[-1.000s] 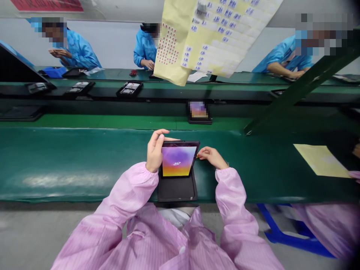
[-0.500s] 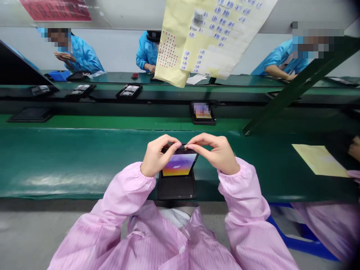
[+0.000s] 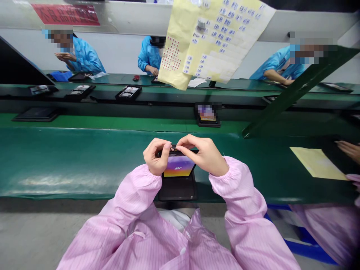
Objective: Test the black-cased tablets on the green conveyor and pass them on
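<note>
A small tablet [image 3: 178, 167] with a lit purple-to-orange screen stands tilted up above a black tray [image 3: 177, 189] on the green bench. My left hand [image 3: 155, 156] grips its upper left edge, fingers curled over the top. My right hand [image 3: 201, 153] reaches across the top edge with thumb and fingers pinched together at the tablet's top middle, touching my left fingertips. What the pinch holds is too small to make out. Both arms wear pink sleeves.
The green conveyor [image 3: 84, 123] carries another lit tablet on a tray [image 3: 207, 114] and black trays [image 3: 128, 92] farther back. A yellow sheet [image 3: 216, 37] hangs overhead; another yellow sheet [image 3: 316, 163] lies at right by a neighbour's hand [image 3: 348, 149]. People in blue coats work across.
My right hand came up from the bench beside the tablet to its top edge and pinched there. Both hands drew closer together, and the tablet tilted flatter and lower.
</note>
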`<state>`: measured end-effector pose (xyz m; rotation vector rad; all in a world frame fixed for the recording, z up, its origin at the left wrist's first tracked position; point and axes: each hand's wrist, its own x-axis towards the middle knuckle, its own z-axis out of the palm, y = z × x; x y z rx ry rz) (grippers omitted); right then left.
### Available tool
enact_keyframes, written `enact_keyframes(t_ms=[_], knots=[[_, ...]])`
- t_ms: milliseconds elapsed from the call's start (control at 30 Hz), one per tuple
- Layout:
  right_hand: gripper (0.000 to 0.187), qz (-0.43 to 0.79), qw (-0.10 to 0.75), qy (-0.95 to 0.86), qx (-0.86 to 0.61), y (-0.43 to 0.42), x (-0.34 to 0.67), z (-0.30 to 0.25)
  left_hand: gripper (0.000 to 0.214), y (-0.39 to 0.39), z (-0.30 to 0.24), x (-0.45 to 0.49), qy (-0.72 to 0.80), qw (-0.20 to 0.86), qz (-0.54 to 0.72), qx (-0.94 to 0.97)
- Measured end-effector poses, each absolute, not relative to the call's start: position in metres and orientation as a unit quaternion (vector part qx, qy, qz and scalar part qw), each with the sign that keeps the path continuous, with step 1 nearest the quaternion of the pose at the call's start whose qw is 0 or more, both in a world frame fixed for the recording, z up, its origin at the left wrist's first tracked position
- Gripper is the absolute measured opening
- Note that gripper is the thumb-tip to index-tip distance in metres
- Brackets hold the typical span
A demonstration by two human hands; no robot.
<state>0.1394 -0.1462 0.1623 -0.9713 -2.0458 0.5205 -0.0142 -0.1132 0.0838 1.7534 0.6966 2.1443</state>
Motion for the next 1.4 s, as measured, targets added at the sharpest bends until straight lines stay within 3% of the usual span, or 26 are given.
enact_keyframes(t_ms=[567, 1200, 1400], knots=[[0.012, 0.191, 0.309, -0.848, -0.386, -0.136, 0.138, 0.17, 0.007, -0.114, 0.086, -0.016, 0.239, 0.147, 0.749, 0.6], [0.02, 0.139, 0.341, -0.863, -0.346, -0.13, 0.135, 0.149, 0.008, -0.109, 0.084, -0.013, 0.267, 0.153, 0.746, 0.59], [0.023, 0.178, 0.36, -0.84, -0.364, -0.124, 0.14, 0.157, 0.014, -0.107, 0.086, -0.015, 0.276, 0.223, 0.733, 0.579]])
